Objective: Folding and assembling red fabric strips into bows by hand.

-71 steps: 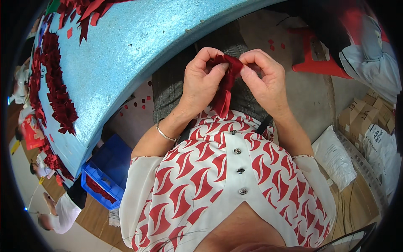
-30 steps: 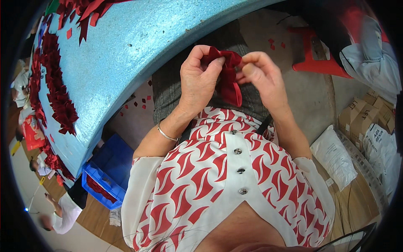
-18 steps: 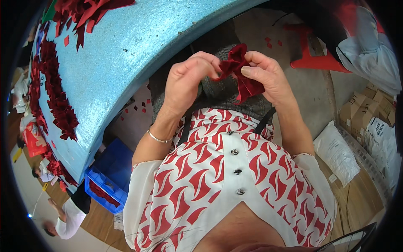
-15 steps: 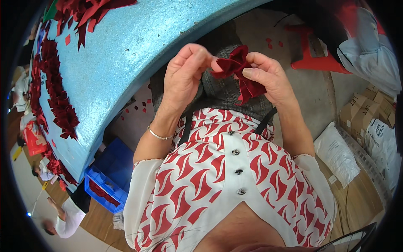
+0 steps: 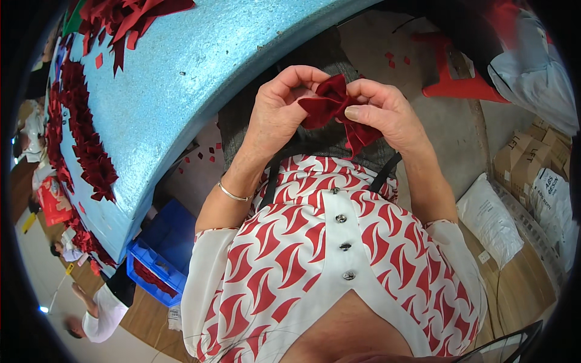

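Observation:
A dark red velvet ribbon bow is held up over my lap, between both hands. My left hand pinches the bow's left loop, with the thumb beneath and the fingers curled behind it. My right hand grips the middle of the bow between thumb and fingers, and the ribbon tails hang down below that thumb. On the blue table, rows of finished-looking red bows lie at the left, and loose red ribbon strips are heaped at the far edge.
The blue table curves along my left. Below it stands a blue plastic bin with red ribbon inside. A red stool, cardboard boxes and white sacks are on the right. Red scraps dot the floor. Other people are at the edges.
My left hand has moved right and closed onto the bow's left loop. The bow's loop has turned and opened wider toward me. My right hand keeps its grip.

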The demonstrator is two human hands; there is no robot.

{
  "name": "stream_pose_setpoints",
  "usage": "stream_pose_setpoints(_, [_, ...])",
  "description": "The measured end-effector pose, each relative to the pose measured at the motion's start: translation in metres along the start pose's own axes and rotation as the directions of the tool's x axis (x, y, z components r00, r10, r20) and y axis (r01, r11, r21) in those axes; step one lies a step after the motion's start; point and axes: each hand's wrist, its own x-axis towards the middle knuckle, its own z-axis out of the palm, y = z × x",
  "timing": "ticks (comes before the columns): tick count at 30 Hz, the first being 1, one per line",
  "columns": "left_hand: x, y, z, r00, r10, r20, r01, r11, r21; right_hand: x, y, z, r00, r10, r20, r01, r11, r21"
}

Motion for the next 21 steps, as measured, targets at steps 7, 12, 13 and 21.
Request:
stream_pose_setpoints(7, [-0.001,0.006,0.009,0.995,0.096,-0.009,-0.095,0.993,0.069,-0.002,-0.006,-0.002,0.999,-0.030,0.029,0.032,0.997,-0.065])
stream_pose_setpoints(12, [-0.002,0.006,0.018,0.989,0.144,-0.034,-0.136,0.975,0.174,-0.003,-0.011,-0.005,0.999,-0.033,0.023,0.036,0.991,-0.127])
stream_pose_setpoints(13, [-0.001,0.006,0.020,0.984,0.173,-0.043,-0.160,0.966,0.203,-0.004,-0.013,-0.006,0.999,-0.027,0.019,0.030,0.990,-0.138])
stream_pose_setpoints(21, [0.020,0.001,0.030,0.916,0.369,0.156,-0.400,0.806,0.437,-0.009,-0.030,-0.032,0.981,-0.141,0.132,0.174,0.941,-0.290])
